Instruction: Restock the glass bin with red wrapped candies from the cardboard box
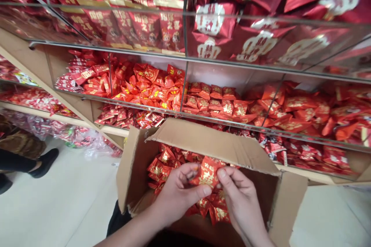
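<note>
Above the open cardboard box (199, 137), we held one red packet (206, 170) between both hands, the fingers of our left hand (181, 188) pinching one side and those of our right hand (240, 193) the opposite edge. Glossy and small, it looked light, soft and slippery, its contents perhaps crushable; we judged the edges the safest hold. Similar packets (219, 214) lay inside the box.

Red packets (150, 88) crowd the shelf (216, 72) (gold print all over), while the open cardboard box (208, 141) carries its own loose heap (158, 168)!
</note>
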Action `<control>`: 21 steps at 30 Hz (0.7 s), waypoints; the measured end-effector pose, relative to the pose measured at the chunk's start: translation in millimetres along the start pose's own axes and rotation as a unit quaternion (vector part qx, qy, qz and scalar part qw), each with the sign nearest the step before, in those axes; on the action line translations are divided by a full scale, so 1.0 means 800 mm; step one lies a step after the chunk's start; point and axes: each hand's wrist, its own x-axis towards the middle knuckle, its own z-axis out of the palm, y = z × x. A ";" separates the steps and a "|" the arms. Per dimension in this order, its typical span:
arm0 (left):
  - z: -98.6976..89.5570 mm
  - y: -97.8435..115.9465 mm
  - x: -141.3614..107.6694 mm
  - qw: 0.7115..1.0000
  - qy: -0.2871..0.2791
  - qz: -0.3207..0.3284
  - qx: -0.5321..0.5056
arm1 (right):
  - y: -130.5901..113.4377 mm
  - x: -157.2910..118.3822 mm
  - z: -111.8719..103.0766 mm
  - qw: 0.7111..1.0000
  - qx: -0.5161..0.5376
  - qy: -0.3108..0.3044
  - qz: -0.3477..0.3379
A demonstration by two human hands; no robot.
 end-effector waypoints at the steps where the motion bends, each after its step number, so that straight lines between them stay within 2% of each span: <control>1: -0.002 0.001 -0.001 1.000 0.005 -0.004 0.016 | 0.000 0.001 0.000 1.000 -0.024 -0.008 -0.009; 5: -0.009 0.002 -0.003 0.999 -0.011 -0.017 0.047 | -0.003 0.002 0.002 0.994 -0.100 -0.009 -0.045; 8: -0.010 -0.002 -0.004 0.999 0.032 -0.032 -0.010 | -0.001 0.002 0.009 0.991 -0.113 0.024 -0.065; 9: -0.010 -0.003 -0.004 0.997 0.056 -0.038 -0.033 | 0.001 0.001 0.012 0.988 -0.121 0.042 -0.090; 11: -0.009 -0.003 -0.001 0.991 0.096 -0.043 -0.077 | 0.004 0.001 0.015 0.965 -0.164 0.080 -0.189; 13: -0.009 -0.001 0.003 0.986 0.114 -0.044 -0.116 | 0.008 0.001 0.016 0.910 -0.250 0.081 -0.320; 15: -0.008 0.002 0.008 0.982 0.117 -0.047 -0.139 | 0.008 0.003 0.015 0.829 -0.361 0.040 -0.425; 19: -0.005 0.007 0.016 0.987 0.111 -0.044 -0.109 | -0.004 0.011 0.008 0.670 -0.524 -0.019 -0.525; 21: -0.003 0.014 0.019 0.993 0.094 -0.028 -0.060 | -0.019 0.018 0.001 0.621 -0.545 -0.037 -0.563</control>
